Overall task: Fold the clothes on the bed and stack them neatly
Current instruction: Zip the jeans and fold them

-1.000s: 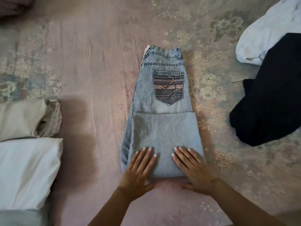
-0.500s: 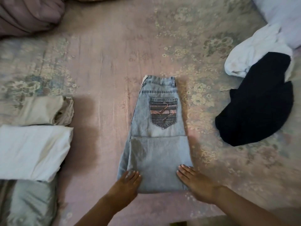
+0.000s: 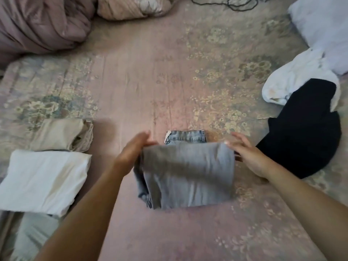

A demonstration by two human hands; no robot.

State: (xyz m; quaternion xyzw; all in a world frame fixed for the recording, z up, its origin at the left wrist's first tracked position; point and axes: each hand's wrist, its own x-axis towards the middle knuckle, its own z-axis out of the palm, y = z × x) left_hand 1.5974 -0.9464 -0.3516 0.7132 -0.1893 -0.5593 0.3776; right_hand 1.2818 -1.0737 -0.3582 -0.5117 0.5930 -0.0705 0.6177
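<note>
Light blue jeans (image 3: pixel 188 174) lie folded in the middle of the floral bed sheet (image 3: pixel 150 72). Their lower half is doubled over the upper half, and only the waistband (image 3: pixel 185 136) shows beyond the fold. My left hand (image 3: pixel 131 153) grips the left far corner of the folded layer. My right hand (image 3: pixel 248 157) holds the right far corner, thumb on top and fingers beneath the cloth. Both hands are slightly blurred. At the left lie a folded beige piece (image 3: pixel 62 134), a folded white piece (image 3: pixel 43 178) and a grey-green piece (image 3: pixel 33 236).
An unfolded black garment (image 3: pixel 301 140) and a crumpled white garment (image 3: pixel 297 81) lie at the right. A bunched mauve duvet (image 3: pixel 41 25) and a pillow (image 3: pixel 131 6) sit at the back left. A black cable (image 3: pixel 226 2) and a pale pillow (image 3: pixel 320 25) lie at the back right.
My hands went from pressing flat on the near fold to taking its corners and carrying that half forward over the pocket. The jeans are now half as long.
</note>
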